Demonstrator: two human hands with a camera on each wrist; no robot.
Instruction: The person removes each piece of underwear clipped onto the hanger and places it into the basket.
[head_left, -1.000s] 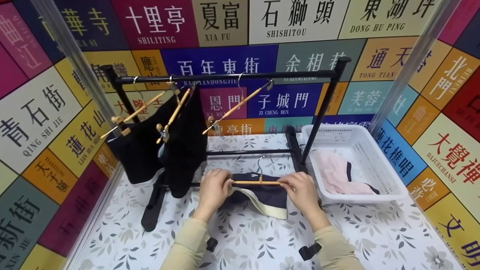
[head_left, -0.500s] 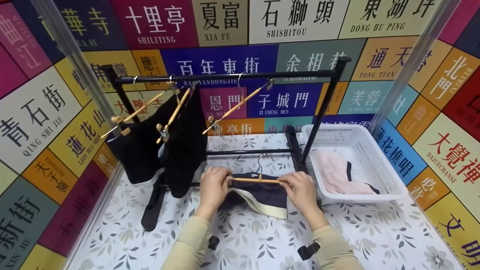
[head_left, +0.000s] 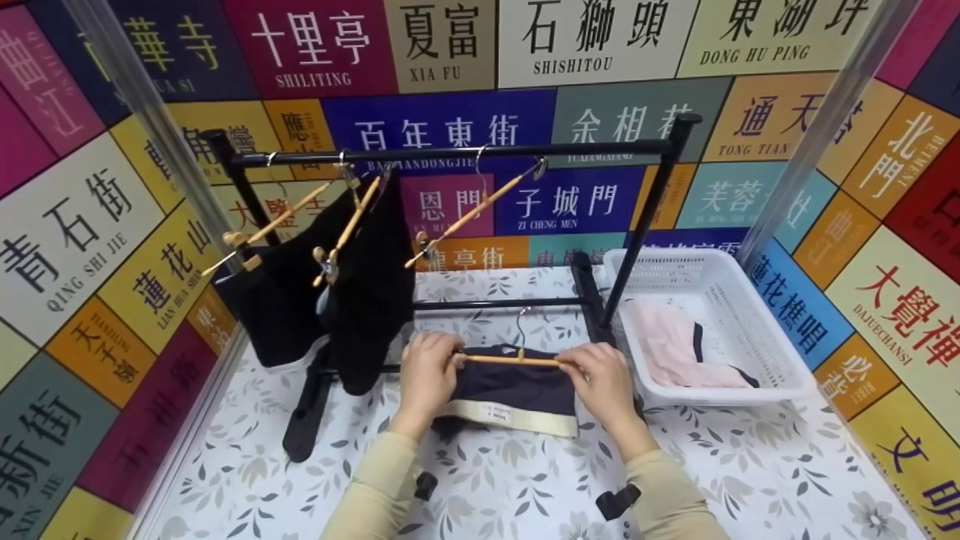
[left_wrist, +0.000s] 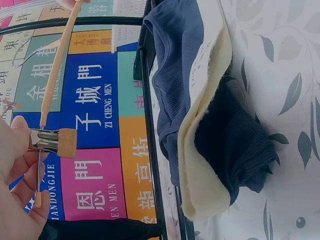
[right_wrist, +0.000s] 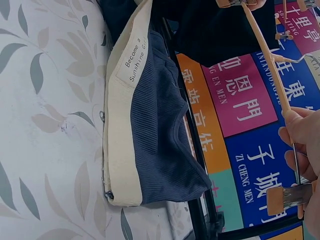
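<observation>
Hanger [head_left: 499,360] is gripped at both ends: the left by the curled fingers of the left hand [head_left: 427,371], at a wooden-padded clip [left_wrist: 52,142], the right likewise by the right hand [head_left: 604,375]. Below, the cream-banded dark blue garment [head_left: 517,386] is laid on the patterned tabletop [head_left: 510,487], apart from the hanger. Pink cloth [head_left: 664,337] is contained in the white basket [head_left: 720,396].

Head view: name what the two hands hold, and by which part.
A wooden clip hanger, by its two ends: the left hand grips it at one clip, the right hand beside the other clip.
</observation>
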